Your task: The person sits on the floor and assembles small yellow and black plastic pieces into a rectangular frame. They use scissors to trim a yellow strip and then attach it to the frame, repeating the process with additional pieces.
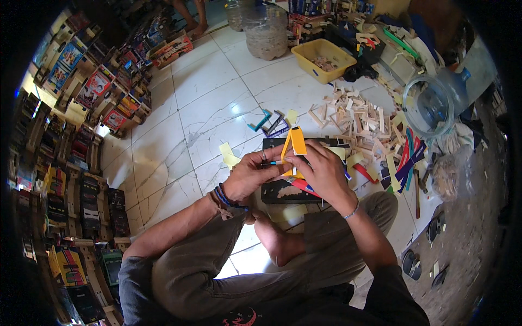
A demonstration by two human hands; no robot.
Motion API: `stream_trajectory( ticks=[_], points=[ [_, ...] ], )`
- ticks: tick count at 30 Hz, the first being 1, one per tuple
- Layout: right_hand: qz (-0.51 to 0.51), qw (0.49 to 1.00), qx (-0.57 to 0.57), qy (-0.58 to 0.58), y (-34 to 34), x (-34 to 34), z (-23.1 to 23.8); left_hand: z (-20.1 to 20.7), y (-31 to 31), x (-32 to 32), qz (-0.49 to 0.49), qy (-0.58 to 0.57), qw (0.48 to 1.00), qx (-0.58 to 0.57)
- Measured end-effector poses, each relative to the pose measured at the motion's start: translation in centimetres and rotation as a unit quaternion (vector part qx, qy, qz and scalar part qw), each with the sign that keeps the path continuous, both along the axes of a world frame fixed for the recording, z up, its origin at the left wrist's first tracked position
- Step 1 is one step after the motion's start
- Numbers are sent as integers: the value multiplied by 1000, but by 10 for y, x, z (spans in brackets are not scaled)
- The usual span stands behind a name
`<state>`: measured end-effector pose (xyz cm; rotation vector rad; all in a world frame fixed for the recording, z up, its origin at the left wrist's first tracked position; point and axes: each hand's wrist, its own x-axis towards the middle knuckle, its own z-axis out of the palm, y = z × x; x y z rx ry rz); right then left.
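A yellow folded strip, bent into a narrow peaked shape, stands up between my two hands over a black block-like board. My left hand pinches its lower part from the left; a small light-blue tip shows at those fingers, and what it belongs to is hidden. My right hand grips the strip from the right with thumb and fingers. Beneath the hands, a red piece lies across the board, next to a patch of bare, chipped wood.
A stapler-like teal-and-black tool lies beyond the board. Wood offcuts heap at the right, with a hammer nearer. Farther back stand a yellow basin and a clear plastic container. Toy trucks stack along the left.
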<state>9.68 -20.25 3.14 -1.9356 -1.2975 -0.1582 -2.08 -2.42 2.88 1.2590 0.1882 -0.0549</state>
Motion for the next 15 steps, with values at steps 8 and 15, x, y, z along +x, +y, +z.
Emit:
stream_trajectory(
  ticks=[8, 15],
  points=[
    [-11, 1000, -10, 1, 1, -2, -6, -9, 3, 1, -16, -17, 999, 33],
    [-13, 999, 16, -35, 4, -2, -14, -9, 1, 1, 1, -11, 1000, 16]
  ],
)
